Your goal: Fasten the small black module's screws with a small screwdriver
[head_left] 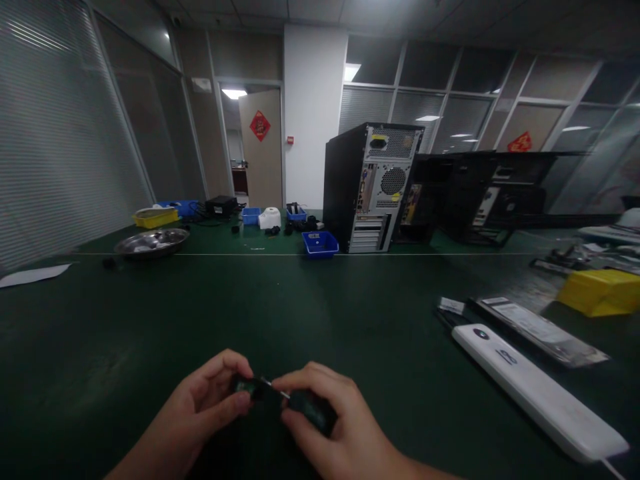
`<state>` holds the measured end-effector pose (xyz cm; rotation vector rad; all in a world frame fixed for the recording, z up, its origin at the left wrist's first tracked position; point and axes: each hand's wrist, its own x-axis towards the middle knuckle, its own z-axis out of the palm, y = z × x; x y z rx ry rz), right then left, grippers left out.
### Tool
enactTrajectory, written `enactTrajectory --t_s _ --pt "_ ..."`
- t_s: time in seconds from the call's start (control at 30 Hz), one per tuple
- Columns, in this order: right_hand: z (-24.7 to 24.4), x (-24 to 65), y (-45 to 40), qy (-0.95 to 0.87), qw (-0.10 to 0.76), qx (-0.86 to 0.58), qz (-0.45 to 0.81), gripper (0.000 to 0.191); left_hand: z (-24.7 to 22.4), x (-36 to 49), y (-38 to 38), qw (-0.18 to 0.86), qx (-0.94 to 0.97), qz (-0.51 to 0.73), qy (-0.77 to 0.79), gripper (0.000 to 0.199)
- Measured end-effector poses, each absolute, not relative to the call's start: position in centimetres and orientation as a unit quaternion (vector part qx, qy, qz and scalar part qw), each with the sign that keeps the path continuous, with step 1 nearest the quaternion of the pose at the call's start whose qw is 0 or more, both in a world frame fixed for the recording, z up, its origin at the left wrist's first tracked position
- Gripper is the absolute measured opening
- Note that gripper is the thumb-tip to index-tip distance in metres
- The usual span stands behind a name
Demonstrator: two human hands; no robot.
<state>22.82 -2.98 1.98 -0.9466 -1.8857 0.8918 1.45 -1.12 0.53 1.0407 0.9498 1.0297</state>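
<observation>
A: Item one, location?
B: Small dark piece (244, 387), partly greenish, recorded at the lower centre of the frame, over the worktop (210, 320); pinched between thumb and fingers of the left hand (199, 407).
A: Item two?
B: Screwdriver-like tool (311, 410), dark-handled, thin metal shaft; listed just right of item one, gripped about its handle by the right hand (346, 413). Whether the piece is touched by the tip cannot be told.
A: Handling?
B: Piece: judged light, stiff, possibly fragile; best held by its edges. Tool: judged rigid, easily carried; best taken by the handle, the bare shaft being probably slippery.
</observation>
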Motion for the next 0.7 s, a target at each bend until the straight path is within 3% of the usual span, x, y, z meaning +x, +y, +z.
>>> enactTrajectory --t_s 0.23,0.37,0.7 --pt "2.5 22.7 -3.2 -0.736 0.413 -0.373 0.384 0.028 1.4 2.0 -1.3 0.66 0.422 0.46 0.419 0.034" --pt "2.2 22.7 -3.1 -0.742 0.411 -0.359 0.389 0.029 1.3 1.8 -1.3 0.653 0.452 0.442 0.417 0.026" --pt "1.6 22.7 -3.0 -0.755 0.424 -0.332 0.375 0.032 2.0 1.6 -2.4 0.509 0.599 0.389 0.479 0.024"
